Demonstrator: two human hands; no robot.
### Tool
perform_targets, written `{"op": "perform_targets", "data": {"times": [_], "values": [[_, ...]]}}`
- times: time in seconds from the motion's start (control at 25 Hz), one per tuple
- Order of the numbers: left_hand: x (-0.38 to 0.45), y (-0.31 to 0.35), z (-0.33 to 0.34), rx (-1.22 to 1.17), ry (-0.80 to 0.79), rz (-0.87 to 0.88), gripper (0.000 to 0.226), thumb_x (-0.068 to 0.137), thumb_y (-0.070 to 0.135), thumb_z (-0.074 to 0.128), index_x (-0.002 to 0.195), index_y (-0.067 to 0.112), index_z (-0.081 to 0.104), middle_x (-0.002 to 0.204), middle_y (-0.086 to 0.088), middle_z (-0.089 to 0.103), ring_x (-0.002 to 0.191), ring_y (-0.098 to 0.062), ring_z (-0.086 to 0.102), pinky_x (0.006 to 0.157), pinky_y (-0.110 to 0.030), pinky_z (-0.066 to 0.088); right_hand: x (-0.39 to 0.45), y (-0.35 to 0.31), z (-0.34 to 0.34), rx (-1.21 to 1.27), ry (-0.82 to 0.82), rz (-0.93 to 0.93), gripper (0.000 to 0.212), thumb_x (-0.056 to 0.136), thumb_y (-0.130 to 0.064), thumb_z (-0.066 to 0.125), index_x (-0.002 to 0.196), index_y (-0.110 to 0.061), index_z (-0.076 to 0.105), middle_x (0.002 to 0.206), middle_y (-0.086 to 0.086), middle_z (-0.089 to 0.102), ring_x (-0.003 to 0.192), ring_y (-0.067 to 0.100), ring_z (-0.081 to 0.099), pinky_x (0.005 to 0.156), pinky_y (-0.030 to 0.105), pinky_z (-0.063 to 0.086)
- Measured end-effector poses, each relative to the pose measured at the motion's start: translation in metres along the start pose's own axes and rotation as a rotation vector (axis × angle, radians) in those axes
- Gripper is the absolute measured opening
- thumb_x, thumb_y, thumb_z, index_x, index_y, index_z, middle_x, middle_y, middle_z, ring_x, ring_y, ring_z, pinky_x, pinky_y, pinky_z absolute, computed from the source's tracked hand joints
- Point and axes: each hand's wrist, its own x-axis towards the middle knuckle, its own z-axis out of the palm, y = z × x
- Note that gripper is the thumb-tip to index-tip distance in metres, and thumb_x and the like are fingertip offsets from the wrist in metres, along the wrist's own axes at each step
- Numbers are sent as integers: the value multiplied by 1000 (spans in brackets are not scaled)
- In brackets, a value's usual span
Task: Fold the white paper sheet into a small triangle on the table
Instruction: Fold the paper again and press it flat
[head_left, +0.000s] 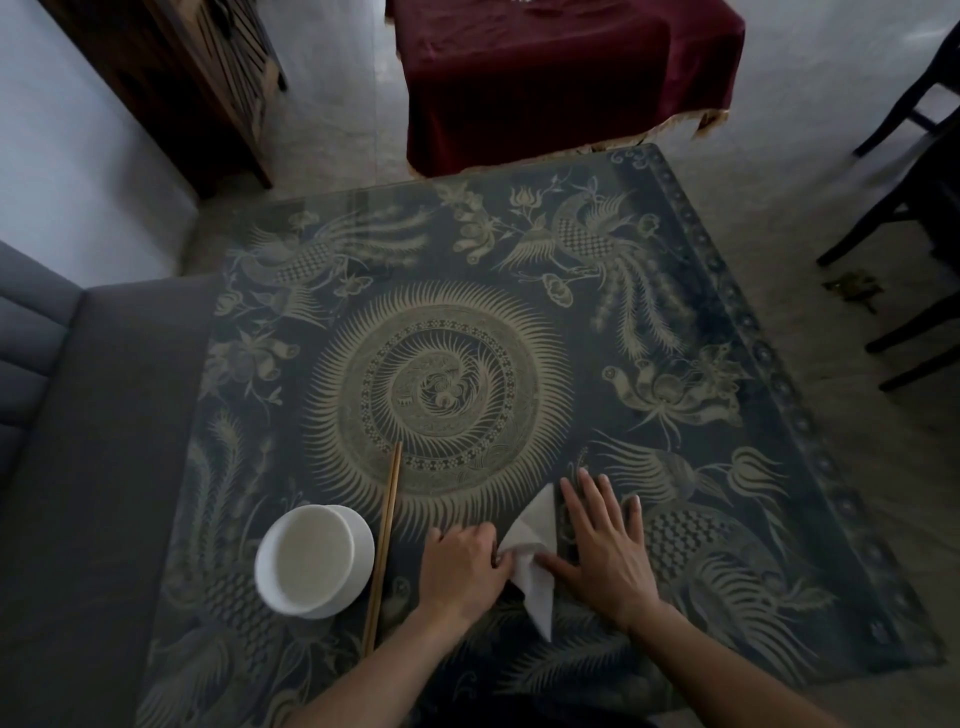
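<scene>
Far left on the bench (519, 249), a white bowl (314, 561); just right of it, chopsticks (383, 551) lying lengthwise, both apart from the work. Left hand (457, 566): fingers curled, tips pinching the left edge of the paper (532, 551). Paper lies near the front edge, between the hands, already folded down to a narrow pointed form, one tip pointing away and one toward the person; layers overlap mid-way. Right hand (605, 545): open and flat, palm on the bench, thumb pressing the paper's right side. Judged well along: several folds made, shape elongated rather than a compact triangle; probably a last fold and creasing remain. Exact layer count not readable.
</scene>
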Motion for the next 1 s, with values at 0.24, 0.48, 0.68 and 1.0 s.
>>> {"op": "perform_targets", "data": {"times": [0.24, 0.48, 0.68, 1.0], "values": [[25, 1, -13, -118, 78, 51, 33, 87, 56, 53, 102, 28, 58, 102, 9, 57, 99, -15, 53, 86, -36, 41, -5, 2, -4, 55, 71, -108, 95, 85, -67, 48, 154, -26, -2, 161, -2, -9, 147, 20, -15, 118, 54, -3], [69, 36, -29, -66, -38, 115, 51, 92, 44, 60, 137, 25, 47, 129, 0, 51, 120, -22, 48, 98, -41, 37, -45, 4, 21, -20, 325, -662, 35, 90, -39, 57, 120, -21, 64, 128, 3, 63, 124, 24, 53, 108, 45, 38], [78, 46, -33, -46, -31, 70, 27, 91, 28, 61, 117, 22, 57, 119, -1, 52, 113, -23, 45, 93, -37, 41, -51, 5, 19, -88, 205, -655, 40, 90, -40, 54, 124, -22, 64, 128, 1, 64, 121, 20, 57, 103, 39, 46], [77, 49, -33, -172, -56, 88, 7, 97, 25, 54, 96, 19, 58, 100, -1, 66, 94, -23, 58, 80, -39, 49, -49, 6, 26, -108, 237, -629, 36, 91, -37, 55, 124, -23, 61, 130, 5, 62, 124, 24, 54, 104, 49, 43]]}}
